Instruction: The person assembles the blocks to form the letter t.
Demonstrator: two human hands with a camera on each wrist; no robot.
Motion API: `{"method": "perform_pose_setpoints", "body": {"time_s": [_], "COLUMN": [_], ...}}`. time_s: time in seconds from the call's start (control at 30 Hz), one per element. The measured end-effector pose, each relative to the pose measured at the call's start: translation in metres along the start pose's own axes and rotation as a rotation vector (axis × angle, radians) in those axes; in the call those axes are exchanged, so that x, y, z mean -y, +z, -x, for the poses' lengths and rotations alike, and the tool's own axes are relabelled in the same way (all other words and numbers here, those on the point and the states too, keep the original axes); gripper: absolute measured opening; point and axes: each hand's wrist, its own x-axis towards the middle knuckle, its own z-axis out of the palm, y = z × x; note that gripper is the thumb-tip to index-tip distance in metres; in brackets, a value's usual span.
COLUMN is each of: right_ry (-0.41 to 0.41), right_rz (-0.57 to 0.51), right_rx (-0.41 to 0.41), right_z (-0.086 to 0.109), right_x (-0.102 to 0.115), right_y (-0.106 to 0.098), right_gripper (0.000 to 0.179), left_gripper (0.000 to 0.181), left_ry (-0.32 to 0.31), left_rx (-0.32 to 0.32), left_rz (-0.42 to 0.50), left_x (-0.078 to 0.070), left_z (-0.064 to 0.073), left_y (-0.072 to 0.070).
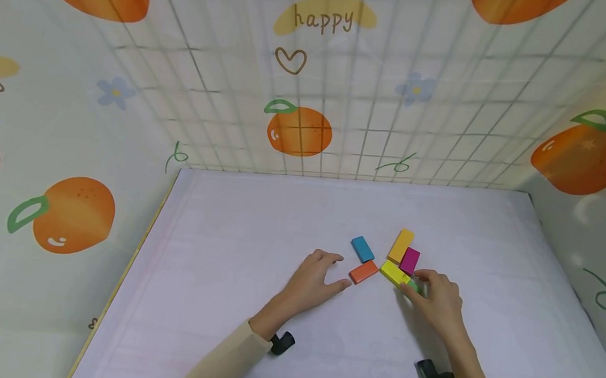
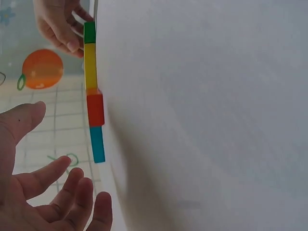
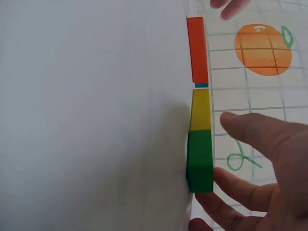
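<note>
My left hand (image 1: 311,279) hovers left of an orange block (image 1: 363,272), thumb and fingers spread, holding nothing. Behind that block lies a blue block (image 1: 363,249), their ends close together. My right hand (image 1: 439,302) is at a green block (image 3: 200,161), partly hidden by it in the head view. Its fingertips are right at the green block's outer end, while the thumb stays raised over the yellow block (image 1: 394,272). A magenta block (image 1: 409,261) lies behind the yellow and green ones, beside a longer amber block (image 1: 401,246).
The blocks lie flat on a white tabletop (image 1: 219,253). A back wall (image 1: 357,107) with a grid and orange prints rises behind it, and side walls stand left and right. Dark wrist devices (image 1: 283,343) are strapped near both sleeves.
</note>
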Motion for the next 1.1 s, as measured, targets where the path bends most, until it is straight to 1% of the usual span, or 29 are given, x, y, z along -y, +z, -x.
{"method": "perform_pose_setpoints", "body": {"time_s": [0.13, 0.27, 0.33, 0.57, 0.77, 0.9, 1.1], "right_ry": [0.012, 0.018, 0.018, 0.015, 0.012, 0.013, 0.022], "right_rz": [0.02, 0.04, 0.052, 0.11, 0.131, 0.147, 0.142], "right_rx": [0.001, 0.005, 0.004, -0.012, -0.022, -0.028, -0.018], "right_z": [-0.001, -0.001, -0.002, -0.003, -0.004, -0.002, -0.001], "right_x": [0.001, 0.001, 0.002, 0.004, 0.003, 0.002, 0.005], "right_y": [0.002, 0.003, 0.004, 0.007, 0.01, 0.01, 0.01], "right_gripper": [0.052, 0.053, 0.054, 0.058, 0.058, 0.057, 0.054], "left_gripper": [0.053, 0.051, 0.05, 0.049, 0.044, 0.04, 0.038], "left_ry": [-0.008, -0.013, -0.018, -0.048, -0.068, -0.059, -0.04], "left_rx": [0.036, 0.055, 0.062, 0.108, 0.125, 0.128, 0.126], "left_rz": [0.066, 0.089, 0.074, -0.027, -0.044, -0.052, -0.068], "left_x": [-0.002, -0.001, -0.001, -0.005, -0.008, -0.009, -0.01], "left_z": [-0.006, -0.011, -0.013, -0.024, -0.028, -0.029, -0.031], "left_y": [0.004, 0.008, 0.01, 0.017, 0.019, 0.02, 0.021]}}
